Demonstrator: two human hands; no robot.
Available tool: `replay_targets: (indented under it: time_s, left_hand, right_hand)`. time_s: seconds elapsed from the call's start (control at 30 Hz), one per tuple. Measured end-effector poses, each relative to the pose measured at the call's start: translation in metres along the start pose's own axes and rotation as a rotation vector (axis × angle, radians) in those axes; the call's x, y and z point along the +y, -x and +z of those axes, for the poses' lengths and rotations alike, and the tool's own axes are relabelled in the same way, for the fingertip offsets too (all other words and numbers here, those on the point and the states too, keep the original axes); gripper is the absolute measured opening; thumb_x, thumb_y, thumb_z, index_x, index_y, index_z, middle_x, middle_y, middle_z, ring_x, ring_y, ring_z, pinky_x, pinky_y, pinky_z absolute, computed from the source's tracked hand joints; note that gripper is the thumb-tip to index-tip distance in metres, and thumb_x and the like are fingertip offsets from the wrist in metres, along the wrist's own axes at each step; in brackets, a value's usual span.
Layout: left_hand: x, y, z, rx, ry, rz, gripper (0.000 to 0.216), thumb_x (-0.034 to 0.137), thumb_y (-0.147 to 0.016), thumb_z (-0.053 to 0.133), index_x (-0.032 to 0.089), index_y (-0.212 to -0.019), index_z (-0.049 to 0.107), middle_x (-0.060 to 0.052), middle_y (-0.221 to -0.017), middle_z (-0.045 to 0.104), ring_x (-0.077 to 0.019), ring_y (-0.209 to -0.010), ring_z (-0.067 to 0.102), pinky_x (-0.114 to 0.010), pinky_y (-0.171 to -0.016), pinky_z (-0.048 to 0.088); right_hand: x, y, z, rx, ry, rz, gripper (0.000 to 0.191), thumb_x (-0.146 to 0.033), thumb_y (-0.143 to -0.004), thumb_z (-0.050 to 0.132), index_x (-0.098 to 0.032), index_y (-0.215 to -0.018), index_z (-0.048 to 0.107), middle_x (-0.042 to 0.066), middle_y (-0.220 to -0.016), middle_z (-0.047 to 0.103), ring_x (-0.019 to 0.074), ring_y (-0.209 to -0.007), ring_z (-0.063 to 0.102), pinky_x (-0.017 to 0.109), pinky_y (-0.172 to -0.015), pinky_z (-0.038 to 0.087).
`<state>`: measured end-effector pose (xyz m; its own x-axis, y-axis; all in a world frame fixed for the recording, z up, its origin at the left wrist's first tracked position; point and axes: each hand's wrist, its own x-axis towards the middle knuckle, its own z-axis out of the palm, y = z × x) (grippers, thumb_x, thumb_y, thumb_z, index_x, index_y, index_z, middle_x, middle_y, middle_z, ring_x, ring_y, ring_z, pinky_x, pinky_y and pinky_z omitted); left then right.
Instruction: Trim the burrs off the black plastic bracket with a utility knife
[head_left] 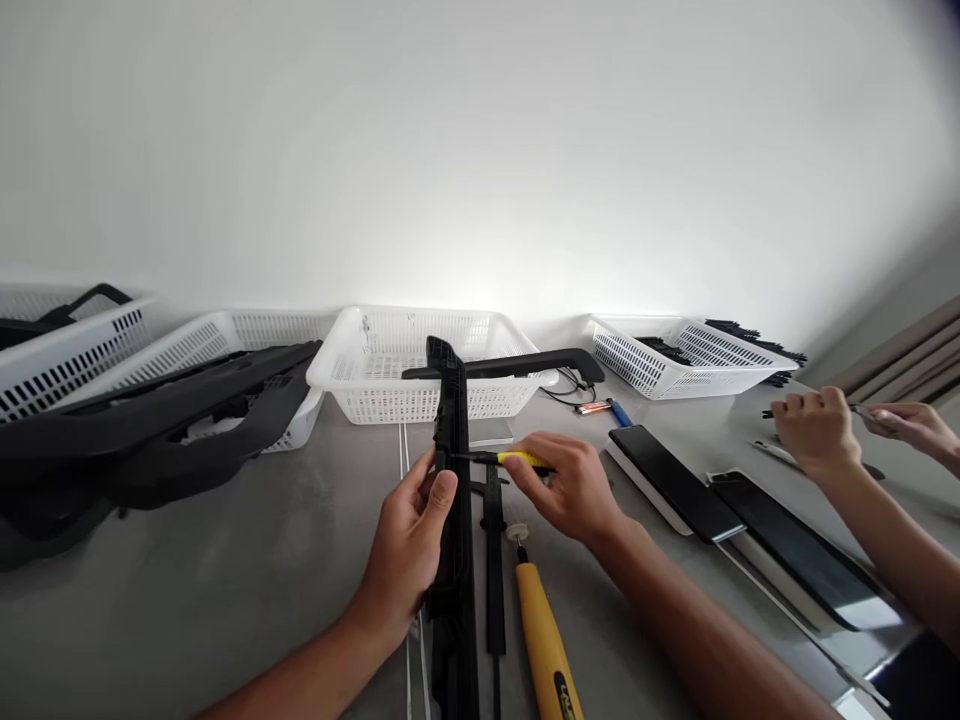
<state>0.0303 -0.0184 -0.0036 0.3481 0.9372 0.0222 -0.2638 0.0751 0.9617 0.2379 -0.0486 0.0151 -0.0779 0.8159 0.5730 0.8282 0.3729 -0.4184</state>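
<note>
Below a pale wall (480, 150), a grey tabletop (262, 580) is seen, its things placed by a clock centred on the person's two hands. Toward ten o'clock, a white basket (112, 345) is set near the wall, and long dark panels (187, 415) are piled over a second basket (214, 335). Toward twelve, a middle basket (367, 395) is crossed by a black bar (532, 363) whose bent end is turned toward three. Toward five, a caliper-like tool (493, 580) and a yellow rotary tool (544, 640) are laid side by side. Toward two, small black pieces (664, 350) are held in another basket (660, 382); at three, two black-topped boxes (679, 485) are laid at a slant, and beyond them a co-worker's hands (817, 430) are raised near a curtain (907, 350).

At the clock's centre, a long black part (452, 540) is held, its long axis set nearly from six to twelve, its far end seen against the middle basket.

By the left hand (409, 535), the part is gripped from the nine o'clock side, between thumb and curled fingers. By the right hand (559, 485), curled nearly closed, a yellow-handled tool (514, 459) is held; its dark tip is pointed at nine, over the part, though contact cannot be told.
</note>
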Motion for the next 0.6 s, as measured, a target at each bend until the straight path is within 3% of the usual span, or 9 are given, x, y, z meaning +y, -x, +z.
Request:
replay_targets:
  time_s: [0.1,0.23,0.43,0.6]
  left_hand:
    - [0.0,0.0,-0.002,0.017,0.017,0.003,0.077,0.065,-0.085,0.074,0.02,-0.146,0.061,-0.011,-0.121,0.078,-0.0296,-0.113,0.072,-0.035,-0.094,0.058]
    - [0.0,0.003,-0.008,-0.026,0.103,-0.04,0.065,0.058,-0.095,0.063,0.019,-0.148,0.061,-0.011,-0.132,0.075,-0.0312,-0.127,0.067,-0.036,-0.104,0.053]
    - [0.0,0.005,-0.01,0.012,0.056,-0.065,0.066,0.038,-0.086,0.068,0.019,-0.149,0.058,-0.008,-0.128,0.077,-0.0287,-0.117,0.072,-0.031,-0.093,0.058]
    - [-0.006,0.005,-0.008,0.101,-0.082,-0.02,0.074,0.043,-0.087,0.071,0.019,-0.155,0.051,-0.011,-0.13,0.075,-0.0282,-0.116,0.072,-0.032,-0.091,0.059]
  right_hand:
    - [0.001,0.001,0.0,-0.023,0.009,-0.073,0.044,-0.046,-0.104,0.053,-0.017,-0.076,0.07,0.001,-0.066,0.064,0.0104,-0.06,0.054,0.025,-0.062,0.037]
    - [0.003,0.0,0.0,-0.073,0.012,-0.058,0.046,-0.05,-0.104,0.053,-0.017,-0.077,0.072,0.002,-0.067,0.066,0.0105,-0.06,0.056,0.024,-0.063,0.038]
    - [0.001,-0.001,0.005,-0.042,-0.06,-0.043,0.047,-0.049,-0.106,0.049,-0.017,-0.082,0.074,0.004,-0.071,0.07,0.0104,-0.063,0.06,0.022,-0.065,0.039]
    - [-0.003,-0.001,0.003,-0.027,0.006,-0.066,0.047,-0.049,-0.107,0.051,-0.018,-0.083,0.075,0.003,-0.071,0.07,0.0097,-0.062,0.059,0.022,-0.064,0.038]
